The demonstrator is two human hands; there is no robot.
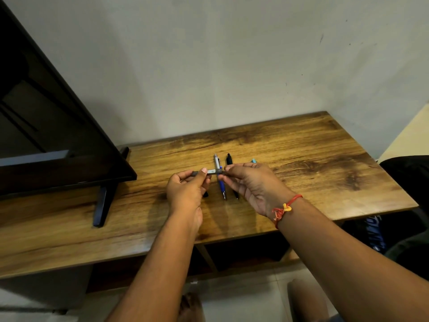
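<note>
**Pen held crosswise, both hands**

Grey pen (212, 171) at frame centre, just above worktop (301, 163). Long axis runs left-right, approx. level; can't tell which end is the tip. White label mid-barrel, print too small to read. Left hand (185, 189) fingers (203, 171) pinch its left end; right hand (253, 184) pinches the right end. Below it on worktop: blue pen (222, 185) and black pen (229, 159), both lying top-bottom, tips twd frame bottom.
</note>
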